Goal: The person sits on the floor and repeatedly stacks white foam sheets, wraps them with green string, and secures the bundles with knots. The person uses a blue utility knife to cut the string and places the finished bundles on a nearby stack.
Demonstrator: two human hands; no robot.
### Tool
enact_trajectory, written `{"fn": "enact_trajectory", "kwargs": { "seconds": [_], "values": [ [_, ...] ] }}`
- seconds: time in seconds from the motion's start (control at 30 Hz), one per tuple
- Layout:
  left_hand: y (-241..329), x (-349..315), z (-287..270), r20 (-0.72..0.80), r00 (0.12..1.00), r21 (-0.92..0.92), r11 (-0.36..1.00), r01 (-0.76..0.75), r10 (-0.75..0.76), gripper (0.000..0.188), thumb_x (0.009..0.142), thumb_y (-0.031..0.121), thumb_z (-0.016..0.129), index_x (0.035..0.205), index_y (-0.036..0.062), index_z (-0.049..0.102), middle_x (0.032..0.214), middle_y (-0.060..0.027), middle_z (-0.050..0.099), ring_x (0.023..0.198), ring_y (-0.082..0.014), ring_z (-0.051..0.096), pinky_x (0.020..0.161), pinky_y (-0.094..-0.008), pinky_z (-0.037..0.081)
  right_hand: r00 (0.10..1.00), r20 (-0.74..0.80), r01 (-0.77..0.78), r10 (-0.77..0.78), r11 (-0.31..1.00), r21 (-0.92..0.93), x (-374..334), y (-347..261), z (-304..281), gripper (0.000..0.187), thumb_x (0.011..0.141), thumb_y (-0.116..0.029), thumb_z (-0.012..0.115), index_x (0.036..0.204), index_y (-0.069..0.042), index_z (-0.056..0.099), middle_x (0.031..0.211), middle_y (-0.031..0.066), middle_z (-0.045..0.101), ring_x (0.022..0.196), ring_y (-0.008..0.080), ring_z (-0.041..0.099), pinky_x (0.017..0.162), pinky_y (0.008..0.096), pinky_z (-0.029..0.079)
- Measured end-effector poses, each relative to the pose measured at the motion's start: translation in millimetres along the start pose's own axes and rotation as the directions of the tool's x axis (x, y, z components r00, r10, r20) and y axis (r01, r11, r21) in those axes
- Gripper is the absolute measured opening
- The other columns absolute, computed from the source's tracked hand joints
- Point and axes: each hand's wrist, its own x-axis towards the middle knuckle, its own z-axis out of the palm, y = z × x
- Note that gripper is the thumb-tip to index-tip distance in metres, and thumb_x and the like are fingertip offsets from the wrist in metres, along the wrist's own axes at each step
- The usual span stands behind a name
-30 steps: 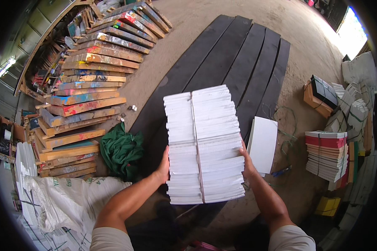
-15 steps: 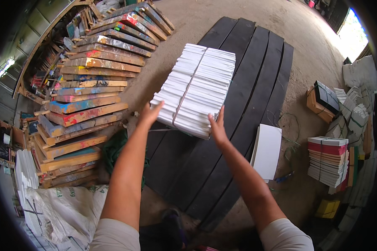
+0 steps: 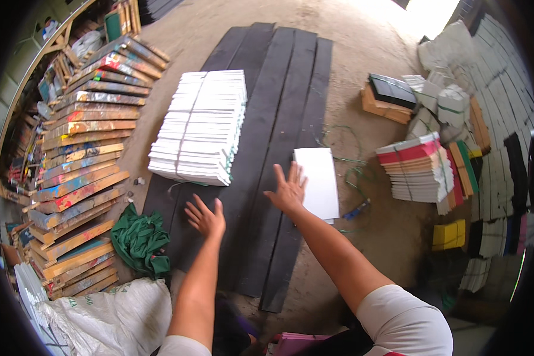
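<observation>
A thick white bundle of stacked sheets, tied with a dark strap, rests on the dark planks left of the middle. Just below its near edge is my left hand, fingers spread, touching nothing. My right hand is open too, its fingertips over the left edge of a small white stack of sheets. Whether those fingertips touch the stack I cannot tell. A loose green strap lies on the floor beside that stack.
Paint-stained wooden frames are piled along the left. A green cloth and a white woven sack lie at the near left. On the right stand a tied bundle with pink and white layers, a black-topped bundle and a yellow block.
Both hands have let go of the white bundle, which now sits on the planks. My right hand has moved toward the small white stack. The view has shifted to the right.
</observation>
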Motion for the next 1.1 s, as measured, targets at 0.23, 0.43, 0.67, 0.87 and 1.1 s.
{"fn": "enact_trajectory", "kwargs": {
  "seconds": [0.23,0.43,0.67,0.87,1.1],
  "values": [
    [83,-186,60,0.297,0.789,-0.315,0.835,-0.451,0.538,0.079,0.095,0.052,0.068,0.158,0.0093,0.043,0.167,-0.0287,0.028,0.157,-0.0459,0.021,0.125,-0.0575,0.023,0.984,0.175,-0.035,0.038,0.999,-0.018,-89,170,-4,0.088,0.086,-0.065,0.074,0.16,-0.03,0.041,0.162,0.0287,0.034,0.15,0.0469,0.033,0.117,0.0617,0.034],
    [175,-255,23,0.557,0.641,-0.526,0.821,-0.22,0.529,0.063,0.096,0.048,0.07,0.142,0.0041,0.062,0.148,-0.0237,0.056,0.137,-0.0366,0.055,0.111,-0.0434,0.045,0.989,-0.09,-0.116,0.118,0.993,0.031,-99,229,-107,0.075,0.087,-0.052,0.078,0.15,-0.017,0.054,0.159,0.0252,0.04,0.152,0.0427,0.032,0.122,0.059,0.028],
    [245,-288,18,0.536,0.412,-0.683,0.666,-0.301,0.737,0.047,0.099,0.04,0.071,0.122,-0.0013,0.073,0.114,-0.0177,0.077,0.106,-0.0254,0.073,0.094,-0.0369,0.054,0.819,-0.534,-0.285,0.209,0.957,-0.061,-74,391,-263,0.035,0.089,-0.028,0.068,0.117,-0.007,0.067,0.124,0.0174,0.063,0.126,0.0364,0.055,0.108,0.0559,0.042],
    [264,-313,11,0.576,0.384,-0.729,0.666,-0.159,0.721,0.044,0.1,0.037,0.071,0.12,-0.002,0.073,0.098,-0.0108,0.076,0.089,-0.0168,0.071,0.081,-0.0322,0.054,0.753,-0.353,-0.569,0.555,0.819,0.073,-78,435,-294,0.056,0.096,-0.048,0.064,0.137,-0.009,0.061,0.142,0.019,0.053,0.133,0.0367,0.049,0.105,0.053,0.045],
    [240,-306,24,0.687,0.407,-0.681,0.728,0.076,0.601,0.043,0.102,0.04,0.069,0.121,0.0011,0.073,0.102,-0.0064,0.075,0.084,-0.0158,0.068,0.074,-0.0315,0.052,0.731,-0.284,-0.322,0.621,0.68,0.658,-71,420,-300,0.041,0.085,-0.044,0.075,0.094,-0.004,0.078,0.091,0.0147,0.076,0.092,0.0312,0.072,0.083,0.0454,0.053]
  ]
}}
